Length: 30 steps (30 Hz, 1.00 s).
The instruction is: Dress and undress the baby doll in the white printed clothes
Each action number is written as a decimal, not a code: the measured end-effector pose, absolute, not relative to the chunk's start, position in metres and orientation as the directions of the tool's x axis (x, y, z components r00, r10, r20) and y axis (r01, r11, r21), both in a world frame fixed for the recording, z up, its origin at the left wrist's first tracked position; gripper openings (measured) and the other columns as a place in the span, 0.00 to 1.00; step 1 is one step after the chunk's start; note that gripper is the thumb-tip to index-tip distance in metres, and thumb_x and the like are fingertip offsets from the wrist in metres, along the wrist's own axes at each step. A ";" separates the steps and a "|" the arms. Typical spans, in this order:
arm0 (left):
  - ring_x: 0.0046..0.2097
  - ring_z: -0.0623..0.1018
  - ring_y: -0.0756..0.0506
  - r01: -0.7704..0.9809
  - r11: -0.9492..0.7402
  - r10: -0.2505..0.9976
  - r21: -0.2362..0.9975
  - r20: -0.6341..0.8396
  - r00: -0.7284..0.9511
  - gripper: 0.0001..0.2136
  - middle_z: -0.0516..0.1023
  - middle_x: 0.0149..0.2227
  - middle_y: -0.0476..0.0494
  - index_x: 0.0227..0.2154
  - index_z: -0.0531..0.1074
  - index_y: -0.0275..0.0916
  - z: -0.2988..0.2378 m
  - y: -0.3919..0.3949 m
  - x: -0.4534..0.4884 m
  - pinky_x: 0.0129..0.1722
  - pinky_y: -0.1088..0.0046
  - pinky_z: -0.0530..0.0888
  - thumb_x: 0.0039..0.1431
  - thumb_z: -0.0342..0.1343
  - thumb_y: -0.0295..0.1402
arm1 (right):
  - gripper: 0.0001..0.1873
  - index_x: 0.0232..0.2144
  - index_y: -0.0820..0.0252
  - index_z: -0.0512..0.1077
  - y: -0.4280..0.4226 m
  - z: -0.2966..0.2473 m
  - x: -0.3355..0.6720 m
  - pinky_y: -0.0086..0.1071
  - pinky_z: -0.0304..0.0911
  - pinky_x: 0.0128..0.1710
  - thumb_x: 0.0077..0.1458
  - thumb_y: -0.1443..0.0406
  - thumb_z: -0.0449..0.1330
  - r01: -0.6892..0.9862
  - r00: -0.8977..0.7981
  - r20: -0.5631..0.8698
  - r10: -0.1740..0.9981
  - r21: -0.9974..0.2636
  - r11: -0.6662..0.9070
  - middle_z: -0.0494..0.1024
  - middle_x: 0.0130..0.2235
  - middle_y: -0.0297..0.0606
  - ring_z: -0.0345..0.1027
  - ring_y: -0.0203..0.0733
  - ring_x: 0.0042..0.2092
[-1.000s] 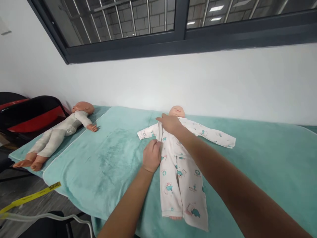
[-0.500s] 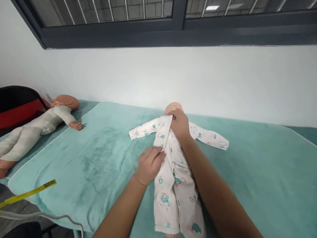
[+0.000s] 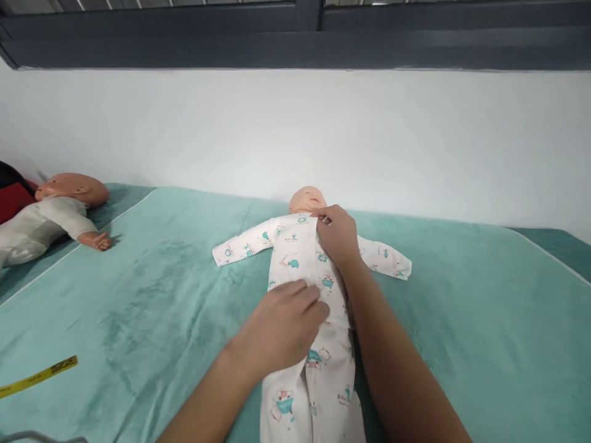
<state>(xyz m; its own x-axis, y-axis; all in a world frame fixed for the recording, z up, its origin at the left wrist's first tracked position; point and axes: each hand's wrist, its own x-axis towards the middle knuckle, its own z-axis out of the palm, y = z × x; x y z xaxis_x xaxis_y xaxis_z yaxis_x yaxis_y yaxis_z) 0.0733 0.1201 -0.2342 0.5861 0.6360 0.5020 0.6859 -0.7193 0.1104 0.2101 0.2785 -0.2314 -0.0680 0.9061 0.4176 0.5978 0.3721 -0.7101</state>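
A baby doll [image 3: 306,199] lies on its back in a white printed baby outfit [image 3: 293,258], its sleeves spread to both sides. My right hand [image 3: 339,234] pinches the front edge of the outfit near the neck. Lower down, my left hand [image 3: 290,320] is closed at the front edge around the belly, fingers pressed together on the cloth. The front flap lies across the doll's chest. The doll's hands do not show past the sleeve ends.
A teal blanket [image 3: 462,320] covers the table, which meets a white wall [image 3: 415,141] below a dark window frame [image 3: 231,46]. A second doll [image 3: 39,224] lies at the left beside a red and black object [image 3: 12,197]. A yellow strip [image 3: 39,376] is at lower left.
The front edge of the outfit has been drawn across the chest and lies flatter. My left hand has moved right and lower along it. The view has shifted, and the doll's face shows more.
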 end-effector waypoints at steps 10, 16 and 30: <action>0.31 0.74 0.50 0.426 -0.210 0.920 0.880 0.325 -0.218 0.09 0.74 0.26 0.51 0.35 0.76 0.39 -0.197 0.243 0.053 0.35 0.73 0.72 0.56 0.51 0.31 | 0.11 0.39 0.56 0.66 0.271 -0.234 0.209 0.30 0.59 0.37 0.53 0.61 0.55 0.568 -0.004 0.270 0.963 -0.792 0.225 0.73 0.37 0.34 0.64 0.37 0.35; 0.42 0.76 0.47 0.593 -0.265 0.904 0.761 0.410 -0.122 0.11 0.78 0.39 0.45 0.35 0.78 0.39 -0.229 0.274 0.074 0.48 0.68 0.71 0.59 0.49 0.29 | 0.16 0.36 0.56 0.61 0.262 -0.221 0.204 0.30 0.54 0.31 0.51 0.55 0.59 0.760 -0.106 0.095 0.990 -0.634 0.142 0.74 0.39 0.38 0.67 0.42 0.36; 0.35 0.74 0.49 0.637 -0.176 0.960 0.751 0.274 -0.058 0.12 0.73 0.36 0.47 0.42 0.78 0.44 -0.237 0.275 0.065 0.37 0.72 0.70 0.62 0.51 0.37 | 0.06 0.27 0.56 0.68 0.278 -0.228 0.200 0.29 0.54 0.31 0.53 0.63 0.54 0.657 0.071 0.197 0.978 -0.747 0.103 0.75 0.31 0.36 0.64 0.38 0.32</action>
